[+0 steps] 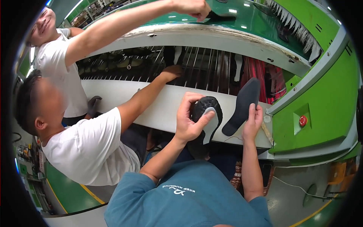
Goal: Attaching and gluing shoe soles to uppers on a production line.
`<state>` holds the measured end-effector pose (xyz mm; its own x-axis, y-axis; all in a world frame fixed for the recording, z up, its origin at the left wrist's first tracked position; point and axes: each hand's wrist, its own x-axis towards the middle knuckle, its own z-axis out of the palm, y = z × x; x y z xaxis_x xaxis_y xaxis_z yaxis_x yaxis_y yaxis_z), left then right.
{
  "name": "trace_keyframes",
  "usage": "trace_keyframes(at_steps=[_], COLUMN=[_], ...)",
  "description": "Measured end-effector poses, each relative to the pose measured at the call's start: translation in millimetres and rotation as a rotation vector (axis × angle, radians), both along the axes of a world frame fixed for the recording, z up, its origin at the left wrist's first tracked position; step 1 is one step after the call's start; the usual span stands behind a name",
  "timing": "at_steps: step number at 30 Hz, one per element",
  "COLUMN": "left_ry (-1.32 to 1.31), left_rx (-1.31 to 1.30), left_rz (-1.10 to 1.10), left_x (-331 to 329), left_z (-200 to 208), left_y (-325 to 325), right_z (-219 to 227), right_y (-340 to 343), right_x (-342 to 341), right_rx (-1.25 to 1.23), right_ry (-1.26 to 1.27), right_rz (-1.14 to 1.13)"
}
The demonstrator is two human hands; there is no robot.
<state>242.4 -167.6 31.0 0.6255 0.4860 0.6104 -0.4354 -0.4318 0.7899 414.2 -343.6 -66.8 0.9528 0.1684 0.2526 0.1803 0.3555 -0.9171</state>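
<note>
In front of my chest, my left hand [190, 120] grips a black shoe upper [204, 103] with gathered edges. Its thumb lies on the pale strip along the underside. My right hand [252, 123] pinches a flat, dark shoe sole [244, 104] near its edge, thumb on the face toward me. The two pieces are apart, shoe on the left and sole on the right. Both are held over the white front ledge [151, 109] of a machine.
Behind the ledge, a rack of metal rods [198, 70] carries dark shoe parts. A green machine panel [325, 125] with a red button [303, 120] stands at right. A co-worker's hand [172, 72] reaches into the rack; another's hand [196, 8] is above the green tabletop [166, 20].
</note>
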Motion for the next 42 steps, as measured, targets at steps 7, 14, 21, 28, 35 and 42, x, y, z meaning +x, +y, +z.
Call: trace_keyframes(at_steps=[7, 14, 21, 28, 35, 42], left_ry=[0.083, -0.077, -0.082, -0.062, -0.091, -0.264], left_rx=[-0.051, -0.085, -0.088, -0.072, -0.070, 0.017], left_rz=[-0.089, -0.038, 0.026, 0.033, -0.062, -0.085], left_x=[5.3, -16.0, -5.3, -7.2, -20.4, -7.3], left_z=[0.0, -13.5, -17.4, -14.2, 14.3, 20.7], left_y=[-11.5, -22.1, -9.5, 4.1, 21.6, 13.4], right_z=[286.7, 298.7, 275.2, 250.1, 173.3, 110.4], right_y=[94.1, 170.3, 126.8, 122.2, 73.5, 44.0], right_x=[-50.8, -4.0, -38.9, -13.3, -31.2, -42.9], right_rx=[-0.275, -0.045, 0.156, 0.106, 0.020, 0.064], right_ry=[-1.210, -0.827, -0.837, -1.064, -0.456, -0.222], right_rz=[0.058, 0.342, 0.493, 0.226, 0.532, 0.543])
